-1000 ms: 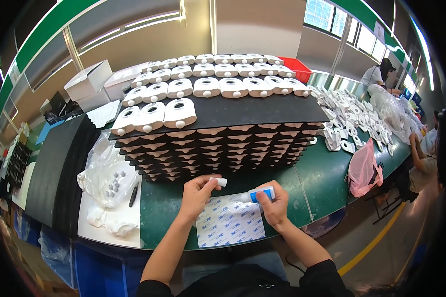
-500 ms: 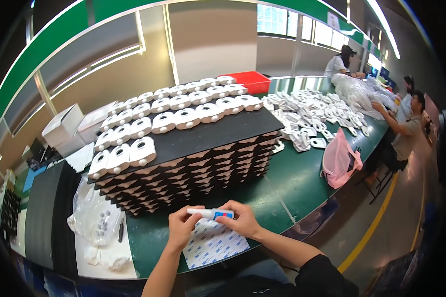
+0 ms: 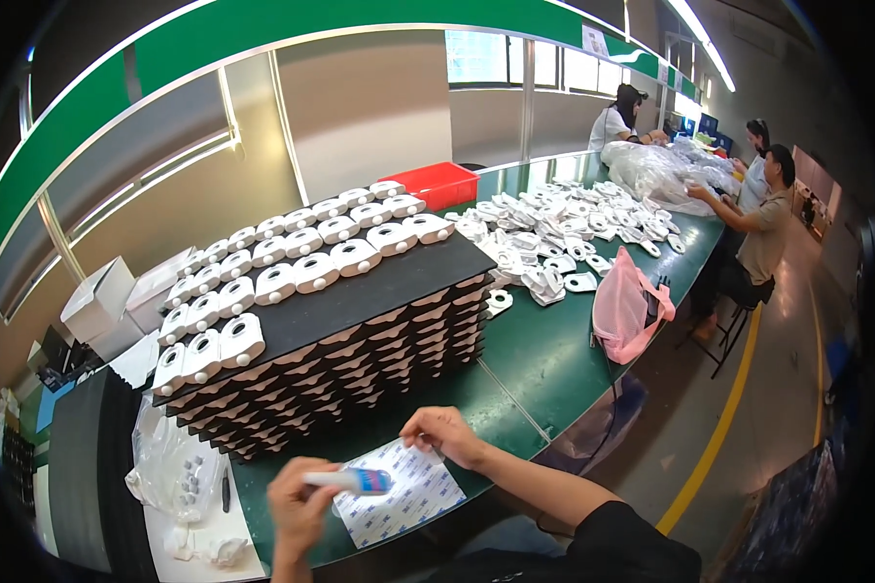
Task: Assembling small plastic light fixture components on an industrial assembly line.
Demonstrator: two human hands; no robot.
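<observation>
Green worktop point(image 3: 530, 355) underneath, the left hand point(image 3: 299, 497) pinches a white-and-blue bottle point(image 3: 362, 481) between its fingers over the left edge of the patterned sheet point(image 3: 413, 494), where I'd want that grip light and steady, though whether the curled fingers of the right hand point(image 3: 444, 434) pinch anything I cannot tell.

Stretches back as a green counter point(image 3: 521, 352), carrying stacked black boards point(image 3: 374, 290), a printed sheet point(image 3: 399, 517), a white board point(image 3: 245, 550), heaped white parts point(image 3: 559, 222), a pink mesh bag point(image 3: 620, 303) and a red bin point(image 3: 445, 197).
</observation>
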